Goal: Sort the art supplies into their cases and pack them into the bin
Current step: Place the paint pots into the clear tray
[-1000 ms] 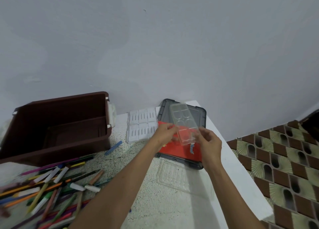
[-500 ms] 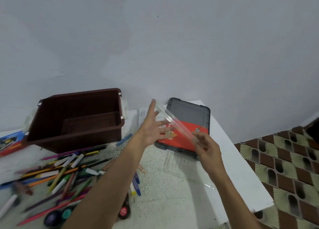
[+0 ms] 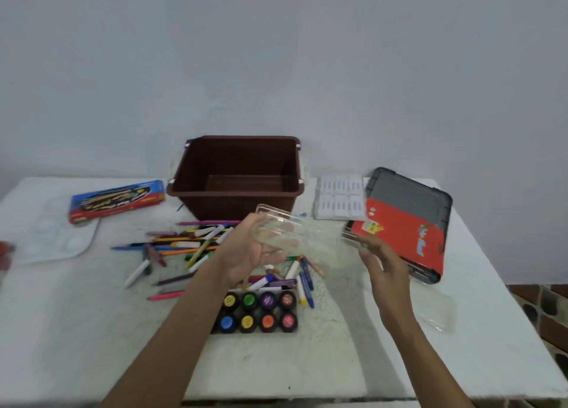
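The left hand [image 3: 255, 253], palm up, cups a clear tray [image 3: 278, 223], fingers curled round its near end, holding it above the tabletop [image 3: 92, 330]. The right hand [image 3: 382, 261] is apart from it at three o'clock, fingers loose and spread. Blur hides whether they touch the tray's far edge.

The tray looks like thin moulded plastic: very light, springy rather than stiff, smooth enough to slip, and likely to buckle or crack if squeezed in the middle. A gentle grip on the rim or the two short ends seems safest.

Below the hands, at six o'clock, eight paint pots [image 3: 258, 310] sit in two rows. A loose heap of pens and pencils [image 3: 190, 244] spreads out at nine o'clock. The empty brown bin [image 3: 233, 204] stands at twelve o'clock. A red and grey case [image 3: 405, 223] lies at two o'clock, with a white insert [image 3: 339, 200] just beside it at one o'clock. A blue and red box [image 3: 116, 200] lies well apart at ten o'clock.
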Motion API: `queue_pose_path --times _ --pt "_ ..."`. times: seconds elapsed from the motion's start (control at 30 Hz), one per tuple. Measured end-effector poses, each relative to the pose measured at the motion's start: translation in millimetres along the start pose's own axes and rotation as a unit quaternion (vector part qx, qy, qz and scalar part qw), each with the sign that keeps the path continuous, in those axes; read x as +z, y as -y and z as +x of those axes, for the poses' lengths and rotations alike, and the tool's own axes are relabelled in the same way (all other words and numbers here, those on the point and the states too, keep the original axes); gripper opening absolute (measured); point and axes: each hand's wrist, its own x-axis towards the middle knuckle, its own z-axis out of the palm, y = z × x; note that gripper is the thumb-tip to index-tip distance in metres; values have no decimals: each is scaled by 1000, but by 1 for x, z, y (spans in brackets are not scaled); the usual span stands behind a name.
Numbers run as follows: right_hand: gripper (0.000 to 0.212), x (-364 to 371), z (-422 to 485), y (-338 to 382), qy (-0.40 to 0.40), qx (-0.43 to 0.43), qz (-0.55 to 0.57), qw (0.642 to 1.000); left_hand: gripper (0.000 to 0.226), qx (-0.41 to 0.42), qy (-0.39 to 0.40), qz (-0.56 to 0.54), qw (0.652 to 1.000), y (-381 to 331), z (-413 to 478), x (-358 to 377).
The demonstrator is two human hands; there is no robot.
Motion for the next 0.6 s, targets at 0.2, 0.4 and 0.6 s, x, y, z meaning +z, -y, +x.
queue_pose_path --times 0.2,0.4,0.6 --pt "22 37 -28 1 43 67 30 996 31 65 -214 132 966 31 -47 -41" --pt "22 61 -65 -3 75 96 36 992 32 154 -312 316 883 66 -81 -80" --pt "23 72 -85 -11 75 92 19 993 43 141 -359 475 791 92 -88 -107"
